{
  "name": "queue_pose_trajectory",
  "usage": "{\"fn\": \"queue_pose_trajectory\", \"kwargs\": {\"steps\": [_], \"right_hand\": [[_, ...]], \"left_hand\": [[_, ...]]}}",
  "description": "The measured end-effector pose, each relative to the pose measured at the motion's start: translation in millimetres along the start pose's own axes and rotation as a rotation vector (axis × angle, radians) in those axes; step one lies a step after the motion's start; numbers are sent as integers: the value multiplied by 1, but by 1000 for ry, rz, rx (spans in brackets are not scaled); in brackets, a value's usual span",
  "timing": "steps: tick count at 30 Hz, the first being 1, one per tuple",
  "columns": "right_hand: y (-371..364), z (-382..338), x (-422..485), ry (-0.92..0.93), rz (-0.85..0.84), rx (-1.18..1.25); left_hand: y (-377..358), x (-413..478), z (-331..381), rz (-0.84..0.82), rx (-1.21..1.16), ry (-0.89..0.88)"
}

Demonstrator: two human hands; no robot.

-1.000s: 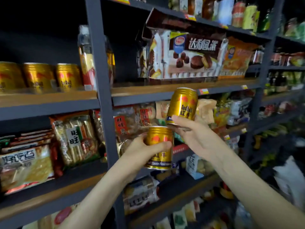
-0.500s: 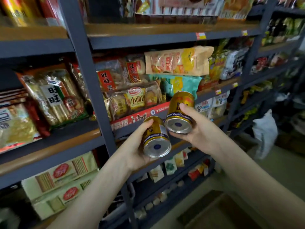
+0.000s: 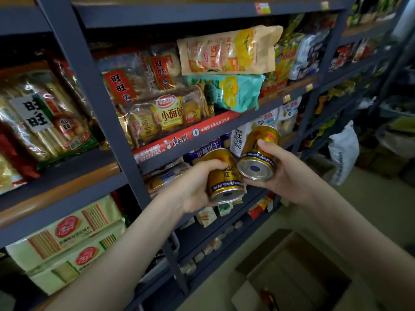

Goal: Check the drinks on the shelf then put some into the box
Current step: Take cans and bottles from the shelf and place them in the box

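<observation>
Holding two cans, boxing likely next.
Left hand (image 3: 197, 187) grips left can (image 3: 224, 178), right hand (image 3: 285, 173) grips right can (image 3: 260, 153); both need lowering into the box (image 3: 318, 263) below.

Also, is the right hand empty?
No, the right hand grips a gold can with its bottom turned toward the camera.

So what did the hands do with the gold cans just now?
The left hand and right hand brought the left can and right can down and tipped them, bottoms toward the camera. The box came into view. Each hand still grips its can.
</observation>
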State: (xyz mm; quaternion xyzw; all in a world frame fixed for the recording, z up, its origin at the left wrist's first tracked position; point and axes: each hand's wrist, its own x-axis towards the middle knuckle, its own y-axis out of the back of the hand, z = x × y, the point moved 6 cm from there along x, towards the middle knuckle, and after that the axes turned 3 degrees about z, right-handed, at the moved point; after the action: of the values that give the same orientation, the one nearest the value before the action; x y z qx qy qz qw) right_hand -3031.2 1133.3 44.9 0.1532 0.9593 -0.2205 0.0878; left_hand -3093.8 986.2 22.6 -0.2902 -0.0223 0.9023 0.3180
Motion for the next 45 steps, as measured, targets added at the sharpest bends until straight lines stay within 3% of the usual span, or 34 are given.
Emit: {"fn": "queue_pose_trajectory", "kwargs": {"steps": [10, 15, 21, 31, 39, 45], "right_hand": [[90, 13, 2, -58, 203, -153], [160, 20, -17, -117, 255, 145], [254, 8, -33, -138, 296, 309], [350, 28, -27, -306, 365, 352], [408, 112, 21, -471, 455, 314], [515, 279, 76, -569, 626, 214]], "left_hand": [[-47, 61, -16, 26, 91, 114], [-117, 96, -40, -16, 102, 250], [-211, 135, -80, -59, 110, 333], [-276, 180, -127, -113, 105, 506], [-253, 267, -202, -76, 170, 688], [-211, 392, -356, 91, 313, 647]]}}
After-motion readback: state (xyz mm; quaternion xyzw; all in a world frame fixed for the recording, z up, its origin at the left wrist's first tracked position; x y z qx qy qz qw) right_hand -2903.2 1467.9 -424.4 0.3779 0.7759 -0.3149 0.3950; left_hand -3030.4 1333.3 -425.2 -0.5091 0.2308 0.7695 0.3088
